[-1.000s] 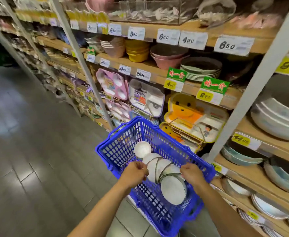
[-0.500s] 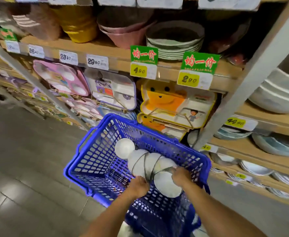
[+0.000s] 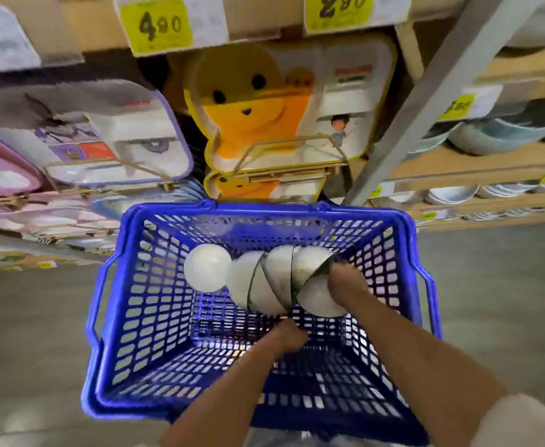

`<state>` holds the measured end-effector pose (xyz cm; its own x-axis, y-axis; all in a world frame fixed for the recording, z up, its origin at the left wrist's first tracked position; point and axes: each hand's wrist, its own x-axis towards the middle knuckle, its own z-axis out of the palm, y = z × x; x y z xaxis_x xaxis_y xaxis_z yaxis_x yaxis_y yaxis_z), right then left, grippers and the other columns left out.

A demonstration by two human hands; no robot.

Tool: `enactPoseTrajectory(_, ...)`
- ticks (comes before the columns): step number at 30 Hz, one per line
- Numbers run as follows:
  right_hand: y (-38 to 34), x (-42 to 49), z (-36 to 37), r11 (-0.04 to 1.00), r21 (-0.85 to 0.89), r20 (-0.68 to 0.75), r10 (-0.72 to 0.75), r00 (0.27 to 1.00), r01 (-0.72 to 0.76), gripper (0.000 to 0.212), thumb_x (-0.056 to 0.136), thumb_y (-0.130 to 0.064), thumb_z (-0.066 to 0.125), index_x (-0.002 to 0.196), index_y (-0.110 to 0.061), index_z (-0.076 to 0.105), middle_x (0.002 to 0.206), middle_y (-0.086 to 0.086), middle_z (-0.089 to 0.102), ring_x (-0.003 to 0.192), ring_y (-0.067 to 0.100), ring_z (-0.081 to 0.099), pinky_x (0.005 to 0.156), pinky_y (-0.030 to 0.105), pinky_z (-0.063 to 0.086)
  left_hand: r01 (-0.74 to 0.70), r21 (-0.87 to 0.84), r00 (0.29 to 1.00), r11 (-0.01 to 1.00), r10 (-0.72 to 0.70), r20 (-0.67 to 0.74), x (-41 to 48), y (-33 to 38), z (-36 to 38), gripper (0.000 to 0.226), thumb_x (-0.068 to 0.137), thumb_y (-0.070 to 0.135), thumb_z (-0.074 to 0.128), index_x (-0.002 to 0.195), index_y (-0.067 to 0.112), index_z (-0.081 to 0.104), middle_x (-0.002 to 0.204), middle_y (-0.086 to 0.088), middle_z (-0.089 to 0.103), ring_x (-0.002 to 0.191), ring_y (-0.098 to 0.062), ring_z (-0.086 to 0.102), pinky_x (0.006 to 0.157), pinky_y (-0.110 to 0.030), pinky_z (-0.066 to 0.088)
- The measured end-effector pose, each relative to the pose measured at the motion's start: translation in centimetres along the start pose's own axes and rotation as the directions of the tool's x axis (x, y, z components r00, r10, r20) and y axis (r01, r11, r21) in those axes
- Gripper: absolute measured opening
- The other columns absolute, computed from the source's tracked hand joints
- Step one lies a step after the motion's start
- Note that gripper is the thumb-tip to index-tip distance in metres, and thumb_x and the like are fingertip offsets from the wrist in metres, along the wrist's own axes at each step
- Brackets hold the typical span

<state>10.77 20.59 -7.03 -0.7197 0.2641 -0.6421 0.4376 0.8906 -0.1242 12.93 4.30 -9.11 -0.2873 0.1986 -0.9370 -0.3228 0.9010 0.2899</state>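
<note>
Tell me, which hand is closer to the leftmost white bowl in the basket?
Left. The left hand is just below and right of the leftmost bowl, at the lower edge of the strapped bowls; the right hand grips the row's far right end.

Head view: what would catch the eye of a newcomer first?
A bright blue shopping basket fills the middle, holding a row of white bowls that the right hand grips at its near end. Behind it stands an orange bear tray under a yellow price tag.
</note>
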Motion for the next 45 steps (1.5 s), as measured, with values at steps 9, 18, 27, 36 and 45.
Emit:
enactPoseTrajectory(9,-0.1,-0.6,-1.3,0.974,-0.221,0.133,-0.024,0.991,0.053,0.05,0.095,-0.001,0.04,0.142,-0.014,0.041,0.133,0.016,0.055,0.121,0.033,0.056,0.092,0.042,0.049,-0.091,-0.195,0.994,0.977,0.101,0.043,1.7,0.2,1.8,0.052,0.093,0.023,0.054,0.141,0.015,0.037,0.126,-0.006,0.054,0.102,-0.018,0.052,0.08,-0.026,0.041)
enactPoseTrajectory(18,0.0,-3.2,-6.0,0.993,-0.084,0.329,-0.049,0.943,0.081,0.066,0.093,-0.005,0.05,0.153,-0.018,0.025,0.148,0.013,0.043,0.13,0.031,0.047,0.1,0.036,0.042,-0.122,-0.459,0.992,0.88,0.091,-0.089,-2.2,0.3,0.8,0.044,0.088,0.011,0.057,0.13,0.007,0.049,0.119,-0.013,0.06,0.111,-0.033,0.058,0.094,-0.042,0.049)
enactPoseTrajectory(27,1.1,-8.7,-13.2,0.802,0.587,0.413,-0.179,0.893,-0.112,0.038,0.099,-0.017,0.033,0.135,-0.029,0.037,0.114,0.015,0.063,0.078,0.033,0.073,0.057,0.041,0.061,-0.504,-0.828,0.857,0.245,0.258,-0.446,-12.7,3.5,-1.7,0.062,0.081,0.008,0.051,0.139,0.029,0.045,0.129,-0.008,0.06,0.117,-0.033,0.057,0.092,-0.056,0.051)
enactPoseTrajectory(36,-0.1,-15.4,-20.3,0.416,0.888,-0.011,-0.403,0.915,0.194,0.035,0.099,-0.022,0.038,0.131,-0.025,0.051,0.119,0.004,0.061,0.104,0.022,0.06,0.08,0.036,0.058,-0.685,-0.728,0.726,0.02,0.105,-0.68,-23.4,9.6,-4.8,0.039,0.084,0.01,0.035,0.105,0.029,0.062,0.107,-0.002,0.064,0.095,-0.025,0.058,0.065,-0.031,0.049)
enactPoseTrajectory(45,-2.8,-22.9,-25.6,-0.282,0.919,-0.351,-0.276,0.895,0.273,0.043,0.088,-0.01,0.039,0.119,-0.018,0.067,0.125,0.013,0.062,0.111,0.037,0.06,0.085,0.046,0.054,-0.825,-0.564,0.549,0.006,0.24,-0.801,-33.4,12.9,-6.5,0.028,0.091,0.027,0.037,0.098,0.028,0.064,0.083,0.007,0.075,0.081,-0.018,0.068,0.058,-0.03,0.055)
